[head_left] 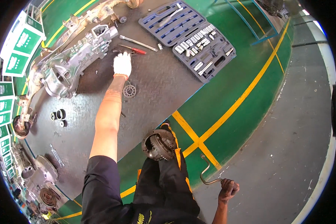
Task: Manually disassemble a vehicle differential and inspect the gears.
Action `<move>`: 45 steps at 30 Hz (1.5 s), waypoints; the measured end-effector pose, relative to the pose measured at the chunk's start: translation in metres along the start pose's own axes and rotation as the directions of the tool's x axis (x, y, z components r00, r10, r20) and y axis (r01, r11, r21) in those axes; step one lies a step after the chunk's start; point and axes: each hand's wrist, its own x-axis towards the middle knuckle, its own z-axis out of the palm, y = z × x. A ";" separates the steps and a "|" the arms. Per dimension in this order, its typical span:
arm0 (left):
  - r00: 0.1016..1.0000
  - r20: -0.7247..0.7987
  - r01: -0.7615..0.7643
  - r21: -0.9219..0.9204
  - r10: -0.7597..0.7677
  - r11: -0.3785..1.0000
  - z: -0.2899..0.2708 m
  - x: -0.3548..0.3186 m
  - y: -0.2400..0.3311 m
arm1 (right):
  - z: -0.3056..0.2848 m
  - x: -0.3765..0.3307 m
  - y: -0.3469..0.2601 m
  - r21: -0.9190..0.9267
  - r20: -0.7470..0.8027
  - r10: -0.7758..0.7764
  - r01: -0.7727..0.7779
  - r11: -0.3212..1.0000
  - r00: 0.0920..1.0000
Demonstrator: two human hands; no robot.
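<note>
My left hand, in a white glove, reaches over the metal workbench. Its fingers look curled, and whatever is under them is hidden. Just beyond it lie a red-handled screwdriver and a long steel bar. A ring-shaped metal part sits beside my left wrist. Low on the right, my bare, dark-stained right hand grips one end of a crank-shaped speed wrench. In front of my legs is a round differential gear assembly; its support cannot be seen.
A large gearbox housing stands left of my hand, a rusty axle housing behind it. Small black rings and wrenches lie nearer. An open socket set case overhangs the far right edge. A blue frame stands beyond.
</note>
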 end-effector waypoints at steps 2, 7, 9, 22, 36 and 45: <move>0.994 0.072 -0.090 0.024 0.088 0.996 0.004 0.004 0.000 | 0.004 0.002 -0.003 -0.010 -0.071 0.068 -0.069 0.998 0.995; 0.962 0.272 -0.029 0.058 0.012 0.998 -0.024 -0.018 0.023 | 0.008 -0.005 -0.006 -0.036 -0.096 0.099 -0.103 0.994 0.990; 0.980 0.164 -0.108 -0.042 0.113 0.993 -0.066 -0.043 0.046 | 0.006 -0.007 -0.006 -0.077 -0.139 0.107 -0.119 0.990 0.984; 0.691 0.293 -0.440 -0.554 0.660 0.707 -0.232 -0.338 0.226 | 0.005 0.005 -0.004 -0.204 -0.075 0.051 -0.065 0.977 0.996; 0.745 0.461 -0.493 -0.107 0.482 0.864 -0.160 -0.380 0.289 | -0.014 -0.023 0.005 -0.234 -0.077 0.009 -0.027 0.972 0.997; 0.962 0.067 -0.143 -0.705 0.265 0.694 -0.237 -0.419 0.181 | 0.016 0.008 0.005 0.022 -0.133 -0.076 0.079 0.997 0.988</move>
